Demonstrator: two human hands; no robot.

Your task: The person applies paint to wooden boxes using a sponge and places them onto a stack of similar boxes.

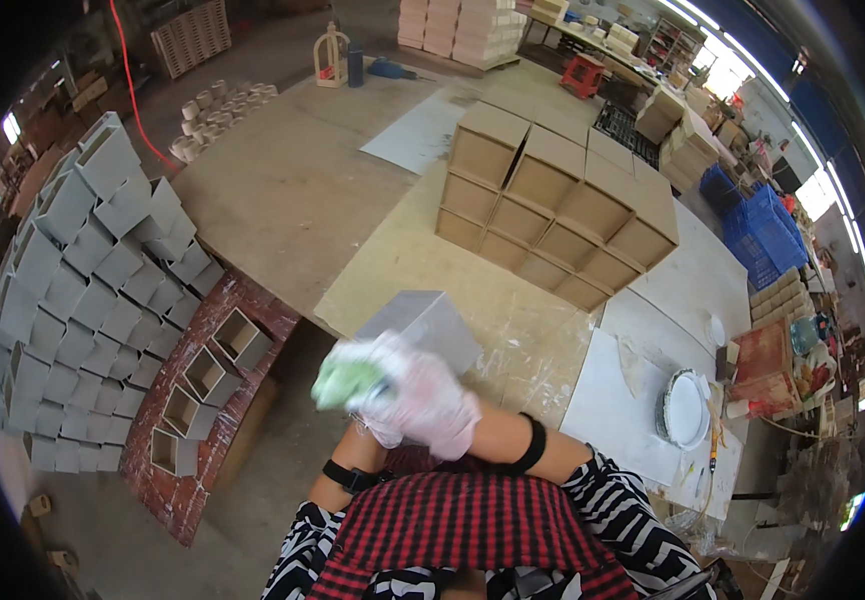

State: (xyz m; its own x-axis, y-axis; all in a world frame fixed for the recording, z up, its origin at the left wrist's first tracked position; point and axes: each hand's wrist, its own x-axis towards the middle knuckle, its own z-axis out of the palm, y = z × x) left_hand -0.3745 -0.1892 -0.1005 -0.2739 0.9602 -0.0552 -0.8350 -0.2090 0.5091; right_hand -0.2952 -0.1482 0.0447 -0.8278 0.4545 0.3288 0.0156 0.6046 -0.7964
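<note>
My hands are close together in front of my apron, blurred by motion. On my right hand (432, 400) is a stained pinkish-white glove; its fingers look closed, and what they hold is unclear. My left hand (350, 378) overlaps it, seen as a smeared white and green shape whose fingers I cannot make out. A small dark bit shows between them. Just beyond, a grey box (435, 325) stands on the pale board (372, 275), partly covered by my gloves.
A block of stacked brown open boxes (562, 205) stands farther back. Left are piled grey boxes (72, 300) and several open boxes on a red-brown board (167, 490). At right are a white round tub (687, 410) and blue crates (762, 235). A red stool (582, 75) stands behind.
</note>
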